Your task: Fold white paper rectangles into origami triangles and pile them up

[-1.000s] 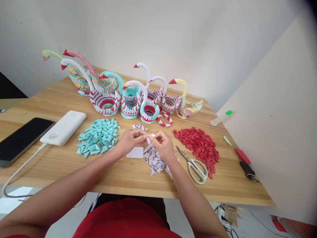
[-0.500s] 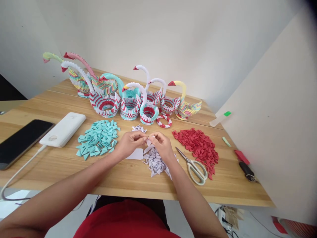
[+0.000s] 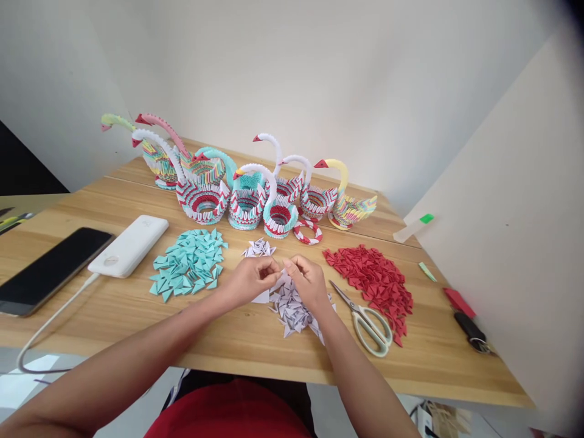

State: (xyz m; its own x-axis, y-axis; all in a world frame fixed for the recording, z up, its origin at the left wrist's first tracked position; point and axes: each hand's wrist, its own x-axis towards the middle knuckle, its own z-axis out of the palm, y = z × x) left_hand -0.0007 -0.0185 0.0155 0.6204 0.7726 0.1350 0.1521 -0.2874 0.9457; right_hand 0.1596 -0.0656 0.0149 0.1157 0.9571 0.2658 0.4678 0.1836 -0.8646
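Note:
My left hand (image 3: 253, 280) and my right hand (image 3: 309, 283) meet over the table, thumbs and forefingers pinched together around a small white paper piece (image 3: 283, 271). Fingers cover most of that piece, so its folds cannot be made out. Directly below lies a heap of folded white paper triangles (image 3: 292, 311), partly behind my right hand and wrist. A flat white paper slip (image 3: 261, 297) pokes out beneath my left hand. Beyond the hands is a smaller bunch of white paper pieces (image 3: 258, 247).
Turquoise triangles (image 3: 189, 263) lie left, red triangles (image 3: 374, 283) right, beside scissors (image 3: 371, 331). Several folded-paper swans (image 3: 203, 204) stand behind, near a red-and-white ring (image 3: 308, 232). A phone (image 3: 55, 267) and cabled power bank (image 3: 129, 246) lie left; a glue tube (image 3: 413, 228) and black key fob (image 3: 469, 328) right.
The whole view has shifted, so everything appears lower and farther right. My hands stay together over the white heap, and less of the small paper piece shows between the fingers.

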